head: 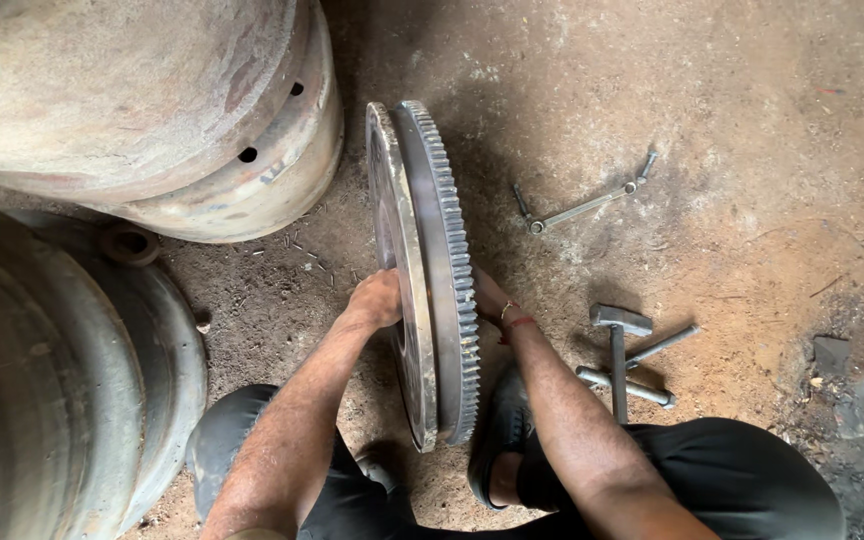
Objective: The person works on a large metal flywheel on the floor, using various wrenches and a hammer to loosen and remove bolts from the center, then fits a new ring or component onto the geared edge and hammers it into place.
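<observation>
A large round metal flywheel [404,215] with a toothed ring gear [445,230] stands on its edge on the dirt floor between my knees. My left hand [376,297] presses against its left face. My right hand [489,297] is on the toothed right side, mostly hidden behind the gear; a red thread sits on that wrist. Both hands hold the wheel upright.
Two big rusty wheel drums sit at the left, one at the top [202,110] and one lower [62,370]. A hammer [619,345], two metal rods [627,385] and a jointed wrench [584,205] lie on the ground to the right.
</observation>
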